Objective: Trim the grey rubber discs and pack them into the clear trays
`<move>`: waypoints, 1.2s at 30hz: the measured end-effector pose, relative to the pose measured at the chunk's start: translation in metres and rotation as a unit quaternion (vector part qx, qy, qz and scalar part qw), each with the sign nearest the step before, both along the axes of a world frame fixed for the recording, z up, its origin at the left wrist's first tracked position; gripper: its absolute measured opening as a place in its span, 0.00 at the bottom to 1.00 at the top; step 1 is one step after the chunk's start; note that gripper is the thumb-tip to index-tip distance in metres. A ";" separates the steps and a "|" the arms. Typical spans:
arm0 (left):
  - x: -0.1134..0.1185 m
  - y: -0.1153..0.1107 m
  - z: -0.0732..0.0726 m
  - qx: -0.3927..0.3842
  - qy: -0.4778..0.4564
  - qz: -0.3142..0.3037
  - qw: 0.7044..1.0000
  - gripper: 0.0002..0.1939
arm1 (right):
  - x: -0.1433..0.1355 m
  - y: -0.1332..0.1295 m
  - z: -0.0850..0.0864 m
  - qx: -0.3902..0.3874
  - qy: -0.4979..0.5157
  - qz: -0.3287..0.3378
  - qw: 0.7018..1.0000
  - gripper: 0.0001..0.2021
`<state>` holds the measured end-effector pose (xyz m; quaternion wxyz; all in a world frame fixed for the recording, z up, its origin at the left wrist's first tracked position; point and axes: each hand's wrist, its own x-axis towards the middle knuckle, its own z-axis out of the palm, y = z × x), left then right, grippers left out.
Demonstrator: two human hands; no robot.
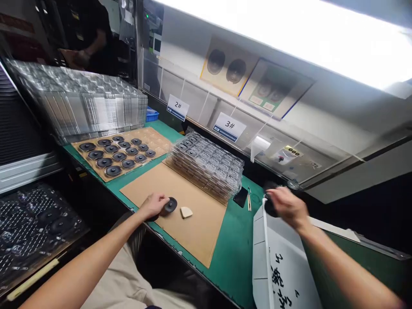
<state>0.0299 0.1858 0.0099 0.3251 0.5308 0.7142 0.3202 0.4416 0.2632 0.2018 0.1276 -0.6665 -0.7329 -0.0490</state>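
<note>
My left hand (pixel 153 207) is closed, pinching the edge of a round black disc with a small central hub (pixel 171 205), above the near side of a brown cardboard sheet (pixel 196 234). A small cream-coloured wedge-shaped pad (pixel 186 212) lies on the cardboard, just right of that disc. Over the far end of a white bin (pixel 260 244), my right hand (pixel 288 206) grips another black disc (pixel 271 209). Motion blurs this hand, and its fingers partly cover the disc.
Several black discs sit in a tray (pixel 161 139) at the left. Clear plastic trays are stacked behind the cardboard (pixel 209 163) and at the back left (pixel 96 103). A phone (pixel 240 197) and tweezers (pixel 249 201) lie near the bin. Another person (pixel 96 38) stands in the background.
</note>
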 end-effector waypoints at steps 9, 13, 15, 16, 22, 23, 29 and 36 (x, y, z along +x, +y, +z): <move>0.003 0.003 -0.036 -0.012 0.071 -0.090 0.993 0.13 | -0.226 0.012 -0.191 -0.072 0.169 0.155 0.971 0.11; -0.009 0.010 -0.043 0.009 0.039 -0.143 0.989 0.13 | -0.246 0.023 -0.225 -0.074 0.264 0.097 0.957 0.15; -0.013 0.013 -0.048 0.023 0.010 -0.157 0.987 0.14 | -0.232 0.022 -0.231 -0.080 0.300 0.068 0.948 0.18; -0.015 0.014 -0.050 0.031 -0.007 -0.160 0.987 0.14 | -0.222 0.019 -0.231 -0.082 0.316 0.053 0.944 0.19; -0.017 0.010 -0.056 0.081 -0.126 -0.090 0.985 0.14 | -0.198 -0.071 -0.220 -0.092 0.380 -0.010 0.920 0.23; -0.015 0.005 -0.056 0.085 -0.143 -0.064 0.984 0.14 | -0.205 -0.096 -0.221 -0.101 0.390 -0.008 0.915 0.23; 0.017 -0.071 -0.056 0.046 -0.228 0.043 0.972 0.20 | -0.259 -0.224 -0.248 -0.215 0.476 0.056 0.851 0.16; -0.002 -0.144 -0.049 -0.072 -0.386 -0.073 0.917 0.23 | -0.257 -0.234 -0.246 -0.391 0.669 -0.080 0.627 0.31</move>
